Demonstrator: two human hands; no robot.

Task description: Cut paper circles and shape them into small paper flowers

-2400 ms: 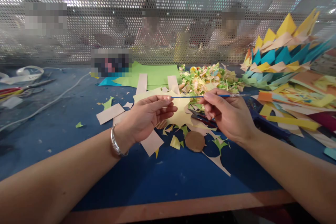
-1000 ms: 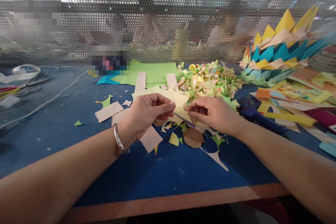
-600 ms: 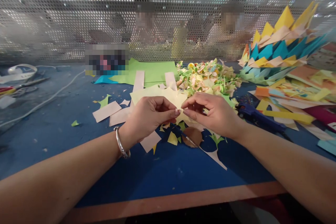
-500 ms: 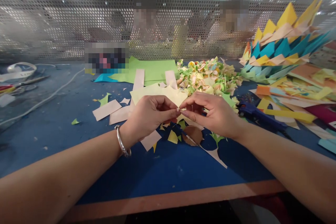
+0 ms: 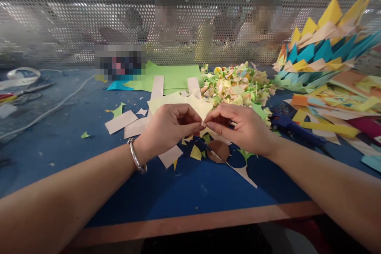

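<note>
My left hand point(image 5: 166, 131), with a silver bangle at the wrist, and my right hand point(image 5: 244, 129) meet over the table. Both are closed in a pinch, fingertips almost touching, on a tiny pale piece of paper point(image 5: 203, 124) mostly hidden by the fingers. Behind them lies a pale yellow paper sheet point(image 5: 175, 100). Just below the hands are a round brown disc point(image 5: 222, 150) and a thin tool with a dark blue handle point(image 5: 206, 143), its metal tip over the disc. Around these lie paper scraps, among them a yellow one point(image 5: 195, 153) and a pale square point(image 5: 170, 157).
A heap of small curled paper pieces point(image 5: 238, 87) sits behind my right hand. To the right are a blue glue gun point(image 5: 294, 129), paper strips and a layered folded-paper piece point(image 5: 324, 53). Green paper point(image 5: 178, 77) lies before a perforated screen point(image 5: 184, 41); a white cable point(image 5: 59, 105) crosses the left.
The camera view has shifted slightly. Both hands keep nearly the same pinch, with only a very small movement of the fingers.
</note>
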